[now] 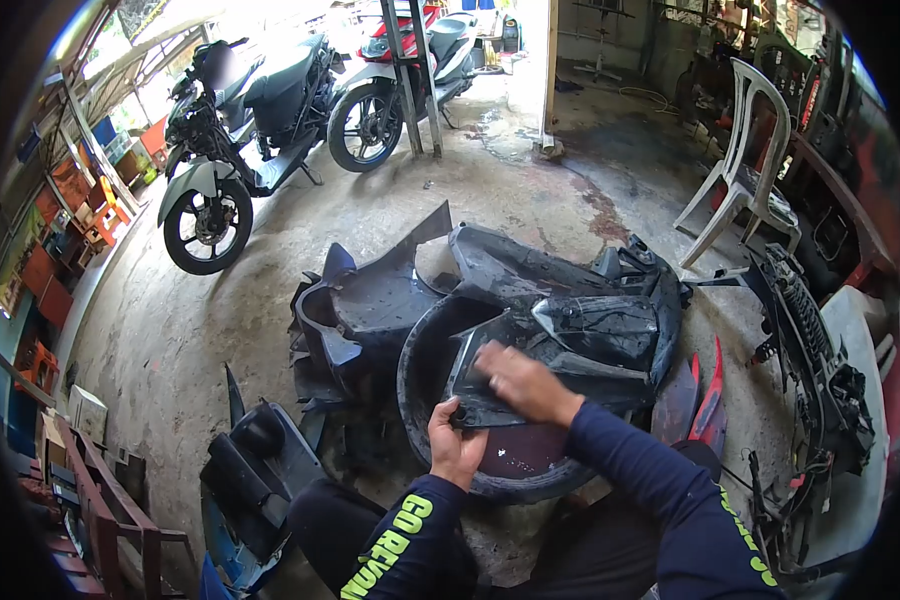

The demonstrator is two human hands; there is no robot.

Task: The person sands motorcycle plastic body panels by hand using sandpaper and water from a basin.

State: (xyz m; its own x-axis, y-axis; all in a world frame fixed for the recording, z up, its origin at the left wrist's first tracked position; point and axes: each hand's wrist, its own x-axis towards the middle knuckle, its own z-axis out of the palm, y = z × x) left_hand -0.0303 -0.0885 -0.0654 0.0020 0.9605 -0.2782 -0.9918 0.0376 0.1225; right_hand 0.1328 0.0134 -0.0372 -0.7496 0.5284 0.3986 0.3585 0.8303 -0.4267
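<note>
A dark plastic motorcycle panel (560, 375) lies tilted across a round black tub (410, 400) holding dark reddish liquid. My left hand (456, 446) grips the panel's lower left corner, thumb on top. Over the panel's left part is my right hand (520, 382), slightly blurred, its fingers toward the surface; whether anything is under them is hidden. Wet-looking marks show on the panel. Behind it, another large dark fairing piece (515, 265) touches the tub's far side.
More dark fairings (370, 300) lie left of the tub, others (260, 470) at lower left. Red panels (708, 395) and a motorcycle frame (820, 370) are on the right. Beyond stand a plastic chair (755, 150), a partly stripped motorcycle (210, 190) and a red one (370, 110).
</note>
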